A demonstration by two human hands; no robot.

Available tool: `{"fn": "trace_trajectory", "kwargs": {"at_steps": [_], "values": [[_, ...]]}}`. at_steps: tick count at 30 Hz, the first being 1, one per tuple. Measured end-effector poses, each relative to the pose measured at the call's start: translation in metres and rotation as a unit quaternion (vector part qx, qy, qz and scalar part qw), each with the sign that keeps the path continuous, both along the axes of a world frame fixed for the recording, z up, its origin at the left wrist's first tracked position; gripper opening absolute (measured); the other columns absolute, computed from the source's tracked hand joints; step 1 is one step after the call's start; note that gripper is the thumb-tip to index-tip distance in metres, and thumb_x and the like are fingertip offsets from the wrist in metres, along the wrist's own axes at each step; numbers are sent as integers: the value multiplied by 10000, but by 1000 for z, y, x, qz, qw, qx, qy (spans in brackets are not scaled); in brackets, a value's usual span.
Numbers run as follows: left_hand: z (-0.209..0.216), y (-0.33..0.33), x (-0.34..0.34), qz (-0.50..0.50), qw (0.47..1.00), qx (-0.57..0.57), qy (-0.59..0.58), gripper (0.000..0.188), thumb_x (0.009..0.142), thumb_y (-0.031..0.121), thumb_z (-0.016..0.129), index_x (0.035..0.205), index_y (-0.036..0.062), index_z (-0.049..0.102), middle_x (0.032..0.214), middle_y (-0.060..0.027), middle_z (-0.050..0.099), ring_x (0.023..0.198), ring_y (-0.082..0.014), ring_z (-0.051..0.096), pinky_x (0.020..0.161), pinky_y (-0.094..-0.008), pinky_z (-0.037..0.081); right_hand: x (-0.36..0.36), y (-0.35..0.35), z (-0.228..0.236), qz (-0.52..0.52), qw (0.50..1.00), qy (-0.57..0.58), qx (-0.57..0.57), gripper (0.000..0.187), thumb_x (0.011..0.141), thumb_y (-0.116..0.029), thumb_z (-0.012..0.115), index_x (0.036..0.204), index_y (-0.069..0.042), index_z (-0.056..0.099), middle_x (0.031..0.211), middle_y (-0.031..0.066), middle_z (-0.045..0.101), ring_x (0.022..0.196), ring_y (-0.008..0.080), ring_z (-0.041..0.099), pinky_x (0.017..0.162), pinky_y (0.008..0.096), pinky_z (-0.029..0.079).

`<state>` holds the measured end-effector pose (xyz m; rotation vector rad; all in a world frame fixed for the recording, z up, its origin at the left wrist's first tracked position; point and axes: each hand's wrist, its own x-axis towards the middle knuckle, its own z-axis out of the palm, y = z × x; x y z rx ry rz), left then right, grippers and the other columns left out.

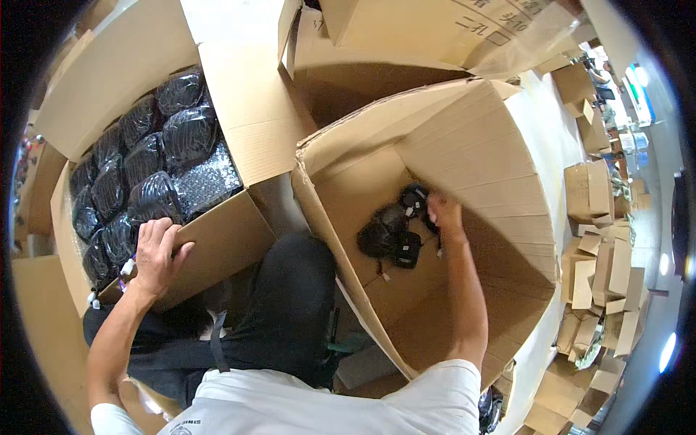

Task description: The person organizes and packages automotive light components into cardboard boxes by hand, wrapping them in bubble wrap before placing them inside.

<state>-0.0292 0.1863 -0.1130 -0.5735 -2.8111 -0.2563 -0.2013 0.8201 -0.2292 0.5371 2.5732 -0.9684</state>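
On my left, an open carton (pixel 225 243) is filled with rows of black bundles in clear plastic (pixel 190 134). My left hand (pixel 159 254) is hooked over its near wall, fingers bent across the rim and thumb on the outer side. My right arm reaches down into a deep open carton (pixel 428 109). At its bottom lies a small cluster of black parts with small white tags (pixel 388 232); their exact kind is unclear. My right hand (pixel 444 212) is closed at the upper right piece, a black rounded part (pixel 415 197); its fingertips are partly hidden.
Bubble wrap (pixel 209 181) covers one corner of the left carton's load. A large printed carton (pixel 435 29) stands beyond the deep one. Several cut cartons (pixel 594 275) are heaped along the right side. My bent knee (pixel 297 275) is between the two cartons.
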Motion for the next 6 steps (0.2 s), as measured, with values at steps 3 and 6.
{"fn": "trace_trajectory", "kwargs": {"at_steps": [3, 6], "values": [[-6, -3, -2, 12, 1000, -11, -12, 396, 741, 169, 797, 1043, 16, 592, 997, -152, 539, 901, -337, 539, 794, -449, 424, 62, 10, -116, 122, 979, 47, 155, 509, 852, -302, 743, 1211, 40, 626, 1133, 266, 681, 1054, 376, 665, 880, 467, 516], [-5, -10, 3, 20, 999, -23, -22, 420, 748, 167, 796, 1082, 9, 595, 1025, -154, 546, 922, -333, 544, 806, -457, 424, 72, -16, -160, 190, 963, 135, 138, 732, 843, -457, 747, 1364, 8, 526, 1260, 300, 609, 1159, 509, 562, 964, 546, 475]]}}
